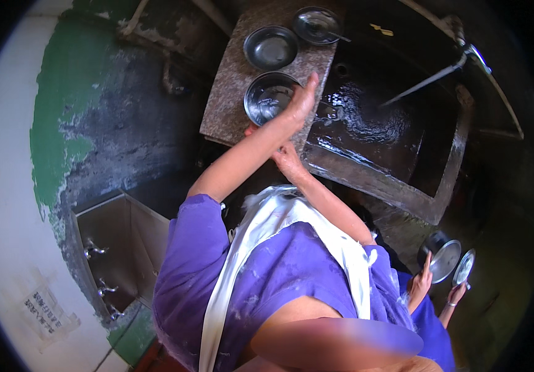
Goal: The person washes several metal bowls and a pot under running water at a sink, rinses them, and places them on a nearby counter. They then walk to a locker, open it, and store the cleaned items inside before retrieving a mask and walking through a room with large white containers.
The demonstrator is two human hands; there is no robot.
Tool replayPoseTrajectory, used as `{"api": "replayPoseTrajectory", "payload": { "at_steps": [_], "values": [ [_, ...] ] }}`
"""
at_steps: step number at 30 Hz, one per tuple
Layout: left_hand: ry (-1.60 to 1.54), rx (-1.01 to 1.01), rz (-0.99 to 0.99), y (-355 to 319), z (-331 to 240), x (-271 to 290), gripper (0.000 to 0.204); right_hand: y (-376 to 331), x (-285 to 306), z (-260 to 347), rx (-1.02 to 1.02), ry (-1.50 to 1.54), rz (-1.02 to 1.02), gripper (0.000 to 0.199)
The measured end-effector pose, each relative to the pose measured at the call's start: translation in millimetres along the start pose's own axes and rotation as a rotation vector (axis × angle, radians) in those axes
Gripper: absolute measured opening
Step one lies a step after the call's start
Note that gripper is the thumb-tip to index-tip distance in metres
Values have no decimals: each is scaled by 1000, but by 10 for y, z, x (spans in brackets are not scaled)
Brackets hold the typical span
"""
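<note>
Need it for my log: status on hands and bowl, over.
Left hand at right rim of nearest bowl. Right hand partly hidden by left forearm. Two more bowls beyond, on counter.

A pale, worn notice (48, 312) on the white wall (7, 204), lower left, bears 2 lines of dark characters.

The table (227, 102) looked like speckled stone beneath smooth, glossy metal bowls (271, 49); left of the table, the painted wall (72, 80) was rough, flaking.
</note>
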State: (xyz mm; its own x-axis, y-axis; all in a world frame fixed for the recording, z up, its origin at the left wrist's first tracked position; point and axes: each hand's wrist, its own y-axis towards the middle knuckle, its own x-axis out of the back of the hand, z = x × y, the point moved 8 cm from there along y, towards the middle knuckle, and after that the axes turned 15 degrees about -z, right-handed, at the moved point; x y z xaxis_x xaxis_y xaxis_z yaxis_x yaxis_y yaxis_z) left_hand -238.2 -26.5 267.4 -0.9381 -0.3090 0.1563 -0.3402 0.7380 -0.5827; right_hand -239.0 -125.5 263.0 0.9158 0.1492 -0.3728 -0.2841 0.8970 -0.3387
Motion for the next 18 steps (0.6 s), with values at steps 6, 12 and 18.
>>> {"api": "replayPoseTrajectory", "payload": {
  "at_steps": [6, 12, 18],
  "values": [
    [325, -115, 146, -136, 17, -582, 100, 147, 259, 278, 261, -39, -111, 38],
    [655, -464, 103, -105, -143, -751, 51, 249, 378, 299, 338, -227, -183, 37],
    [41, -274, -358, 355, -163, -321, 53, 354, 278, -67, 211, -205, -181, 42]
  ]
}}
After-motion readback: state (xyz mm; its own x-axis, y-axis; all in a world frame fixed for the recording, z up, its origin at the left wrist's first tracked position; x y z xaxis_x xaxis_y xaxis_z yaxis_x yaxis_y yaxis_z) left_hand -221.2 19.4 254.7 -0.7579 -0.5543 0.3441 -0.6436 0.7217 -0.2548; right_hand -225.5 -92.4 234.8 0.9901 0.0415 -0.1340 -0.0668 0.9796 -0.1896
